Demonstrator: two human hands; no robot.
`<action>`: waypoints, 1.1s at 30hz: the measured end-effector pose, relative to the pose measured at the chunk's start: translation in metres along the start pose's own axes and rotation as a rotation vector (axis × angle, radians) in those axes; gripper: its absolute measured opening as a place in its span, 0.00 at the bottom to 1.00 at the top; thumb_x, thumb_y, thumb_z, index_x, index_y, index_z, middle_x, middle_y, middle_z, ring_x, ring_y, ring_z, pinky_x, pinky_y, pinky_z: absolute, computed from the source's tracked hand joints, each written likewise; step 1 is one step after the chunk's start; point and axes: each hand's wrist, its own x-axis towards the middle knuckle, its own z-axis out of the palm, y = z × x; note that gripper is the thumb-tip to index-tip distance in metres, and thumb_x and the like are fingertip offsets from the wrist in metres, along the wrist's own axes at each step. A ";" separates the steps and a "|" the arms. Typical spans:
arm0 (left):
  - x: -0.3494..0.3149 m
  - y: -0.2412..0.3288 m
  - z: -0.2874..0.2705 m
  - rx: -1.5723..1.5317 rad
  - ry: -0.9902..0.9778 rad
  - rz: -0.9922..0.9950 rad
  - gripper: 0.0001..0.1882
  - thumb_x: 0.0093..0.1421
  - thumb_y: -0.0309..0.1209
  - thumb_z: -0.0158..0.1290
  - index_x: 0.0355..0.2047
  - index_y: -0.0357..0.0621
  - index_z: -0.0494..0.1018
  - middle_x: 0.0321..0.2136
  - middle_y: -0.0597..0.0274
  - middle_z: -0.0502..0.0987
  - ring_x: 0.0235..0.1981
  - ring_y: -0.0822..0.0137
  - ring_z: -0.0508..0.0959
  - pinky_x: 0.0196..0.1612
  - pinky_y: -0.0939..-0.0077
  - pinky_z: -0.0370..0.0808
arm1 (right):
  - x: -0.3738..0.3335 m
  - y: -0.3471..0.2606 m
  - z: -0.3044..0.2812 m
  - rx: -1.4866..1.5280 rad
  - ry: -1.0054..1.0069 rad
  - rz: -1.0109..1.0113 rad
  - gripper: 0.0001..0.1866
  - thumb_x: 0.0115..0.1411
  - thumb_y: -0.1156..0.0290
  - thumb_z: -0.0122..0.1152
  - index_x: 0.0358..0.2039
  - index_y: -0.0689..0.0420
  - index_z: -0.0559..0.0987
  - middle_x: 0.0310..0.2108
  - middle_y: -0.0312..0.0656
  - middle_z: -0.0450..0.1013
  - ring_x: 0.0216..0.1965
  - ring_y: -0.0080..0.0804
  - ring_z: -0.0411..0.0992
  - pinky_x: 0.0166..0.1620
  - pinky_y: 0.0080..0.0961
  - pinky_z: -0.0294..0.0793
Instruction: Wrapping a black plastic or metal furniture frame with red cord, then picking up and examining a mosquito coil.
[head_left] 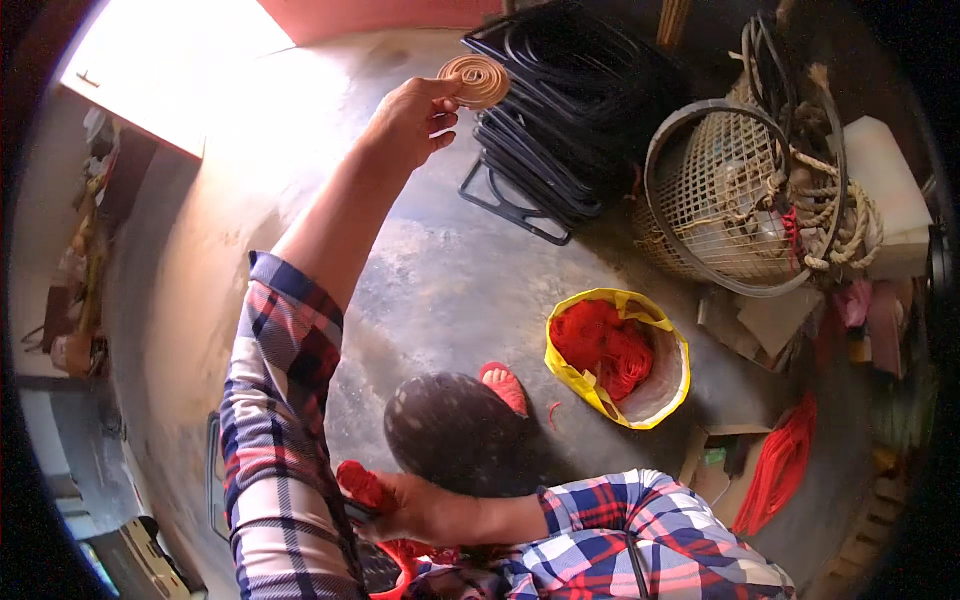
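Note:
My left hand (415,118) is stretched far out in front, fingers and thumb closed on the edge of a flat tan spiral coil (476,82). The coil is held up above the floor, beside a heap of black looped cord (590,90). Close to my body, my right hand (400,508) is wrapped round a bunch of red yarn (366,487). More red strands hang below that hand over my lap. Part of the bunch is hidden by my left sleeve, so its whole shape does not show.
A yellow-rimmed bag (548,358) with red yarn stands on the concrete floor (420,260). Black metal frames (515,205) lie under the cord. Right of them are a round-rimmed mesh basket (720,190) with rope (850,225), and a red skein (780,470) by a cardboard box (700,455).

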 end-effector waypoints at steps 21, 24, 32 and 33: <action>-0.298 0.043 -0.129 -0.106 0.195 0.361 0.09 0.63 0.38 0.58 0.32 0.52 0.70 0.26 0.70 0.75 0.28 0.72 0.75 0.37 0.70 0.71 | 0.016 0.046 0.046 -0.015 0.093 0.177 0.21 0.54 0.77 0.68 0.48 0.61 0.74 0.35 0.37 0.77 0.35 0.24 0.76 0.39 0.23 0.76; -0.345 0.032 -0.160 -0.125 0.205 0.410 0.09 0.63 0.38 0.58 0.31 0.51 0.71 0.26 0.70 0.75 0.29 0.72 0.75 0.36 0.70 0.71 | 0.019 0.048 0.050 -0.006 0.124 0.215 0.19 0.55 0.79 0.66 0.48 0.62 0.74 0.37 0.37 0.76 0.37 0.24 0.76 0.42 0.23 0.76; -0.475 -0.017 -0.245 -0.239 0.421 0.491 0.08 0.63 0.38 0.58 0.31 0.53 0.71 0.25 0.71 0.75 0.28 0.73 0.76 0.35 0.70 0.71 | 0.031 0.063 0.047 -0.202 0.219 0.295 0.22 0.52 0.78 0.67 0.50 0.59 0.75 0.37 0.38 0.77 0.37 0.27 0.77 0.43 0.27 0.77; -0.490 -0.025 -0.254 -0.254 0.476 0.491 0.08 0.62 0.38 0.59 0.31 0.54 0.71 0.25 0.71 0.75 0.28 0.73 0.75 0.35 0.70 0.72 | 0.032 0.064 0.049 -0.224 0.239 0.290 0.22 0.52 0.78 0.66 0.49 0.60 0.75 0.37 0.39 0.77 0.36 0.28 0.77 0.43 0.27 0.77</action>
